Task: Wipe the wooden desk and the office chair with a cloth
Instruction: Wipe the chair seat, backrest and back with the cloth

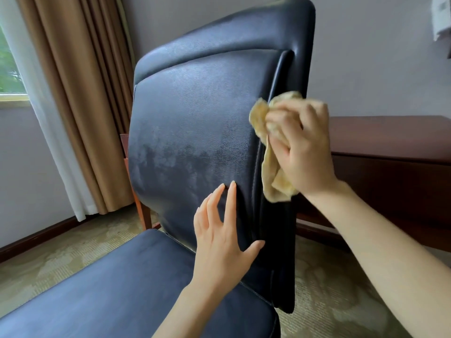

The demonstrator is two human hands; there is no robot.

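Yellow cloth point(269, 172) against chair point(190, 118) edge.

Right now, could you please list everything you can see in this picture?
office chair: one, black, centre
cloth: one, yellow, at the backrest's right edge
wooden desk: one, reddish brown, right, behind the chair
curtain: one, tan, left
sheer curtain: one, white, beside the window
window: one, far left
carpet: one, beige, floor
left hand: one, fingers straight on the lower backrest
right hand: one, gripping the cloth
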